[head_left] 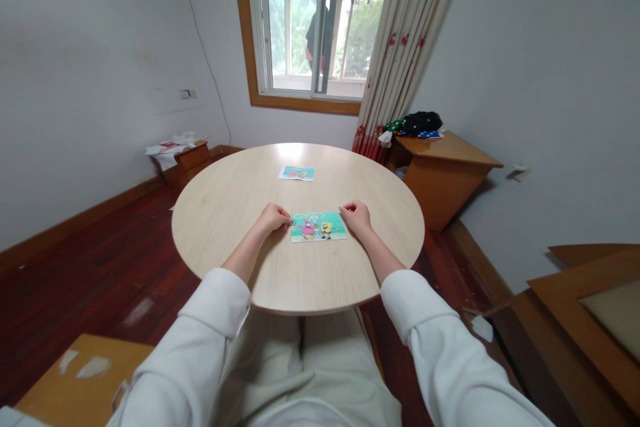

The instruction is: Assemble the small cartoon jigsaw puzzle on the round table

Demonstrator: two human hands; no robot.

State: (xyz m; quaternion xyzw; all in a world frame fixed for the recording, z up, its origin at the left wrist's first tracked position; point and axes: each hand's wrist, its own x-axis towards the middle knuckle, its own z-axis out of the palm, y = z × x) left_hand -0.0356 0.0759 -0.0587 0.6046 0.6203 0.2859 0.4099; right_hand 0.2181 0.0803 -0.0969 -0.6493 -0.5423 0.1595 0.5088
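Observation:
A rectangular cartoon picture (pixel 319 227), turquoise with a pink starfish figure and a yellow sponge figure, lies on the round table near its front half. My left hand (pixel 274 217) is closed, thumb and fingers pinched at the picture's left edge. At the upper right corner, the curled fingers of my right hand (pixel 357 216) are pinched together. Whether the picture is one sheet or several joined pieces is too small to tell. Farther back lies a second, similar cartoon picture (pixel 298 173) on paper with a white left margin.
The round pale wood table (pixel 225 213) stands before me. Behind it are a window (pixel 295 20) and a curtain (pixel 400 53), with a person partly visible outside. A wooden cabinet (pixel 440 173) with cloths is at right, a small paper-topped cabinet (pixel 194 158) at left.

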